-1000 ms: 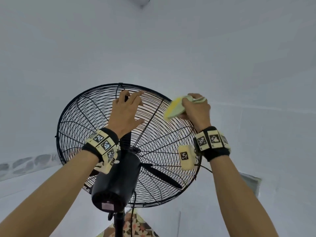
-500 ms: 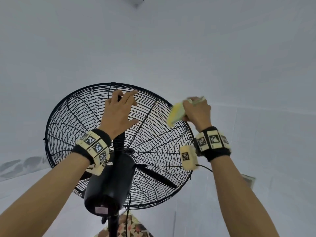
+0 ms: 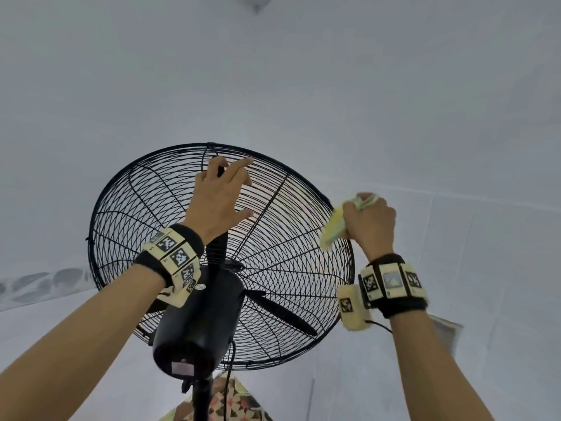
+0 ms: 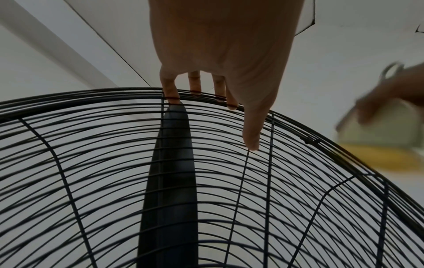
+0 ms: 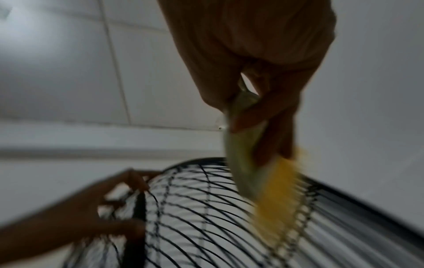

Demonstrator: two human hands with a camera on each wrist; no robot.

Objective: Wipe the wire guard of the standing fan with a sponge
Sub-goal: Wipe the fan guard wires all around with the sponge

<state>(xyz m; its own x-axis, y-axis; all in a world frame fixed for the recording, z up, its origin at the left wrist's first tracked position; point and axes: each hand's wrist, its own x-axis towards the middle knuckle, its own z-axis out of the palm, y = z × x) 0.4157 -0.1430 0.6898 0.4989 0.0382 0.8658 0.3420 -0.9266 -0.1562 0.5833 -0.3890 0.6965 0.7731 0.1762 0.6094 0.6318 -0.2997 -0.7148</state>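
A black standing fan faces away from me, its round wire guard (image 3: 145,208) tilted up toward the ceiling. My left hand (image 3: 230,183) rests on the top of the guard (image 4: 91,145), with the fingers spread over the rim wires and the thumb laid on the mesh. My right hand (image 3: 368,220) grips a yellow and pale-green sponge (image 3: 332,230) and presses it on the guard's upper right rim. The right wrist view shows the blurred sponge (image 5: 270,181) lying against the wires (image 5: 206,208). In the left wrist view the sponge (image 4: 378,145) sits at the far right.
The black motor housing (image 3: 197,323) and the pole (image 3: 202,399) are just below my left wrist. A dark blade (image 3: 282,314) is inside the guard. White walls and ceiling surround the fan. A patterned surface (image 3: 230,402) lies beneath it.
My right hand has slid the sponge down and to the right along the guard's rim. My left hand has stayed on the top of the guard.
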